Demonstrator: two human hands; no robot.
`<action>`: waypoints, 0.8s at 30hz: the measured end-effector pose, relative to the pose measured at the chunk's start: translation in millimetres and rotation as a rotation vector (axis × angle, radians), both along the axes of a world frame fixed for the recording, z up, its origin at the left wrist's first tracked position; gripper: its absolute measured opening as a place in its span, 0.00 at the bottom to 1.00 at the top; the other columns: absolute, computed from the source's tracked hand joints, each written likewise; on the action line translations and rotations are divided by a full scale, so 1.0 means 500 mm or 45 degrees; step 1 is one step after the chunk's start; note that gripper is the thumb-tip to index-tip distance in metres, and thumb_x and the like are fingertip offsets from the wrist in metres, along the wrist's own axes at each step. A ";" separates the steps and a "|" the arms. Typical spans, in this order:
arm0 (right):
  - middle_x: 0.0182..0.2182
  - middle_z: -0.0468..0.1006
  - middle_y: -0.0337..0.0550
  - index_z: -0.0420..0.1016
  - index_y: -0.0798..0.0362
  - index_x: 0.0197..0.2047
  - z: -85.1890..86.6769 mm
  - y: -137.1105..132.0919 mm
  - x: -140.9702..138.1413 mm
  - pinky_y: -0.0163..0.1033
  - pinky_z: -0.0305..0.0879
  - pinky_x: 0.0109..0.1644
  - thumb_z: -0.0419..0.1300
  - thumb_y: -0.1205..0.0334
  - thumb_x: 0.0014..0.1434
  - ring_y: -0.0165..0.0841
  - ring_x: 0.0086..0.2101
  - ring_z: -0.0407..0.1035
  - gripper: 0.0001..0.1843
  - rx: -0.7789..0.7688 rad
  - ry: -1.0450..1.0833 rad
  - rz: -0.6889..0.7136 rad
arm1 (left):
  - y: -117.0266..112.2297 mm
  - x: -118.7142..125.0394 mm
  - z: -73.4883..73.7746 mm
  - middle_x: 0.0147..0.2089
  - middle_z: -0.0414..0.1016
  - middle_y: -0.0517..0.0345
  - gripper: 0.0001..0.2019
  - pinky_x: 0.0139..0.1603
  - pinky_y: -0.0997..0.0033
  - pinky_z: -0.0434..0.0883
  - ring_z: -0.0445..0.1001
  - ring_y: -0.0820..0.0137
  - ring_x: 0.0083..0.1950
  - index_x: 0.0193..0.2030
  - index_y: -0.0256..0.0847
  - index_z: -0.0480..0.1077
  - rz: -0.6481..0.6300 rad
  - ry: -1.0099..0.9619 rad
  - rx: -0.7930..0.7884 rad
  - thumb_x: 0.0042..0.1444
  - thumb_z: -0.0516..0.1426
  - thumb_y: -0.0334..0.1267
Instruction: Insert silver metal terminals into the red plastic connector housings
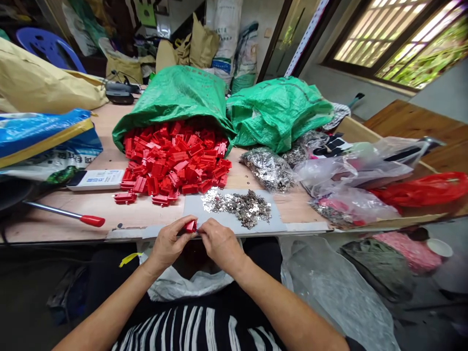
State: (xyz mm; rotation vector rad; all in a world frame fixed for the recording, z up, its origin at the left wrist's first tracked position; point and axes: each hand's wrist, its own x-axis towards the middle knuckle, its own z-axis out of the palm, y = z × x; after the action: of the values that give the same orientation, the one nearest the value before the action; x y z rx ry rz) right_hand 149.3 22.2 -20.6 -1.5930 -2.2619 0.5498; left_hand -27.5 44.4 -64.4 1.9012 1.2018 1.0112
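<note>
Two bare hands meet at the front edge of a bench [146, 214], seen from the head camera, the only view. The left hand [171, 243] grasps a small red piece [190, 226] between thumb and fingers. The right hand [222, 245] is curled, its fingertips at the right end of that piece; I cannot tell whether they grip the piece, pinch something tiny, or only touch it.

Just beyond the right hand, a grey sheet [190, 207] carries a heap of small, shiny metal pieces [252, 207]. Beyond the left hand, a large pile of similar red pieces [179, 156] spills from a green sack [179, 92]. Farther out, to the right hand's right, lies a clear bag of metal bits [268, 168]. Below both hands, a white bag [190, 287] lies open at the lap.

The step in hand looks like close fingertip work on the end of one red piece. The next move seems to call for a steady left hold and a small, precise push or turn from the right.
</note>
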 end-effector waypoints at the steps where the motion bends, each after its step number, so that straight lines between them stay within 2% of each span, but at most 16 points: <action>1: 0.38 0.74 0.44 0.73 0.52 0.41 -0.002 -0.004 -0.004 0.34 0.64 0.40 0.53 0.69 0.63 0.32 0.36 0.70 0.08 0.010 -0.007 -0.023 | 0.000 0.000 0.001 0.48 0.80 0.54 0.16 0.50 0.65 0.73 0.78 0.63 0.47 0.52 0.44 0.72 0.000 0.001 -0.006 0.55 0.59 0.38; 6: 0.35 0.75 0.42 0.74 0.53 0.39 -0.012 0.001 0.007 0.34 0.63 0.42 0.57 0.69 0.61 0.31 0.37 0.70 0.05 0.002 0.204 -0.040 | 0.003 -0.005 0.000 0.48 0.79 0.54 0.17 0.51 0.64 0.73 0.78 0.64 0.47 0.52 0.44 0.71 -0.033 -0.039 -0.055 0.55 0.59 0.39; 10: 0.33 0.75 0.39 0.75 0.53 0.37 -0.013 0.012 0.024 0.32 0.62 0.39 0.59 0.69 0.59 0.29 0.34 0.69 0.04 -0.023 0.351 -0.031 | 0.004 -0.013 -0.001 0.49 0.78 0.53 0.17 0.52 0.65 0.71 0.77 0.64 0.48 0.52 0.43 0.70 -0.115 -0.069 -0.110 0.56 0.58 0.37; 15: 0.32 0.75 0.40 0.76 0.53 0.38 -0.011 0.012 0.023 0.33 0.61 0.39 0.59 0.70 0.58 0.29 0.33 0.68 0.06 -0.025 0.289 0.040 | 0.005 -0.018 0.002 0.50 0.77 0.52 0.16 0.52 0.66 0.70 0.75 0.64 0.50 0.52 0.43 0.69 -0.186 -0.082 -0.137 0.56 0.58 0.35; 24: 0.35 0.76 0.41 0.76 0.53 0.40 -0.012 0.015 0.024 0.33 0.63 0.41 0.58 0.70 0.59 0.30 0.36 0.70 0.08 -0.044 0.306 0.090 | 0.001 -0.019 0.008 0.51 0.77 0.53 0.17 0.55 0.66 0.68 0.74 0.64 0.52 0.54 0.44 0.69 -0.207 -0.050 -0.087 0.57 0.57 0.33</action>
State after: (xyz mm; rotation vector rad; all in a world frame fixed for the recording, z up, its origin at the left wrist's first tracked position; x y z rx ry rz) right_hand 161.5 29.9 -26.5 -1.3841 -2.1446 0.7591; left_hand -37.0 44.7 -60.6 1.8834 1.0283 0.9049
